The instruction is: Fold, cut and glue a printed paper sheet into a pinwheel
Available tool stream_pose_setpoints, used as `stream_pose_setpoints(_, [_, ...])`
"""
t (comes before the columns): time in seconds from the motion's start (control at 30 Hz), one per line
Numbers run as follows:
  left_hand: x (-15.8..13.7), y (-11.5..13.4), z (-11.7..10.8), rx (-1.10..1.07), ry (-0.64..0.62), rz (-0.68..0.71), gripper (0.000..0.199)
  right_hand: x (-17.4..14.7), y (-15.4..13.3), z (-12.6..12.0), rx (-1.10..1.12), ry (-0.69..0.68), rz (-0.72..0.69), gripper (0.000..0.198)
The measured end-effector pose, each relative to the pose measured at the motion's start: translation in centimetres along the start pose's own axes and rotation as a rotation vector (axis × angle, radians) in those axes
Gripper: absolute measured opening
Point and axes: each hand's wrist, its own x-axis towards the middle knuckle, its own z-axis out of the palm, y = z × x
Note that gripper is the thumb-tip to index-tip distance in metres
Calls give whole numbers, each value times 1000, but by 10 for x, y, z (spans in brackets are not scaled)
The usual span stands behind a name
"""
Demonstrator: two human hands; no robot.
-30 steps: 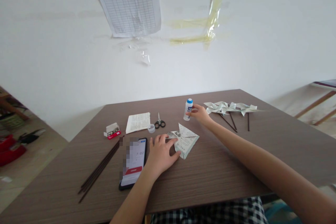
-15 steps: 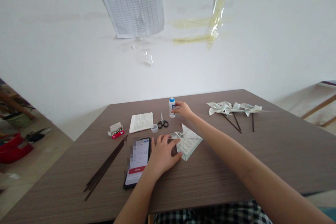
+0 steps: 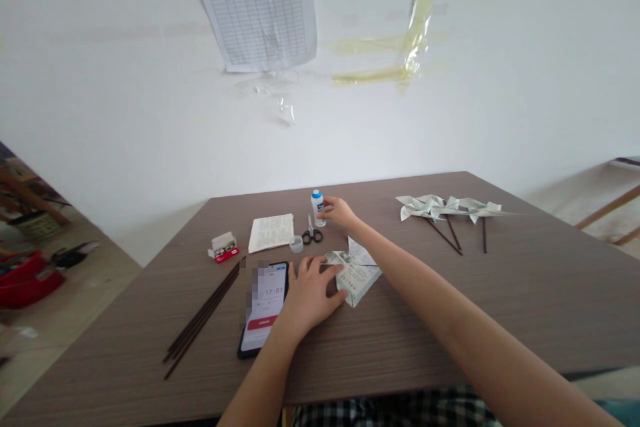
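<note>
My right hand (image 3: 341, 213) is closed around the side of a small white glue bottle (image 3: 317, 203) with a blue cap, upright or slightly tilted beside the scissors. Fingers spread, my left hand (image 3: 314, 290) rests over the left part of a folded printed paper (image 3: 359, 280), holding it against the table. One flap of the paper sticks up, partly covered by my right forearm. Just behind the left hand lie black-handled scissors (image 3: 313, 236) and a small clear round container (image 3: 296, 244). A phone (image 3: 265, 310) showing a timer lies left of my left wrist.
Dark thin sticks (image 3: 205, 317) lie at the left of the table (image 3: 450, 340). Behind them are a small red-and-white box (image 3: 224, 248) and a stack of printed paper sheets (image 3: 271, 232). Paper pinwheels (image 3: 440, 207) on sticks lie at the back right, near the wall.
My right hand has moved the glue bottle a little to the left, closer to the scissors. The left hand stays spread on the folded paper.
</note>
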Motion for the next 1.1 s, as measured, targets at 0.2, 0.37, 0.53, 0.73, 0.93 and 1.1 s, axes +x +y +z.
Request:
stream_pose_setpoints(0.2, [1, 0, 0, 11, 4, -1, 59, -15, -3, -7, -66, -7, 11, 71])
stream_pose_setpoints(0.37, [1, 2, -1, 26, 7, -30, 58, -54, -6, -40, -158, -6, -57, 69])
stream_pose_setpoints(0.53, [2, 4, 0, 28, 22, -53, 59, -117, -6, -81, -263, -159, -225, 34])
stream_pose_setpoints(0.73, [2, 7, 1, 34, 44, -69, 59, -171, -6, -97, -470, -415, -301, 23])
stream_pose_setpoints(0.93, [1, 10, -2, 42, 30, -82, 58, -182, -11, -85, -564, -420, -199, 34])
stream_pose_setpoints(1.1, [1, 11, -3, 46, 25, -82, 59, -183, -9, -84, -556, -405, -201, 34])
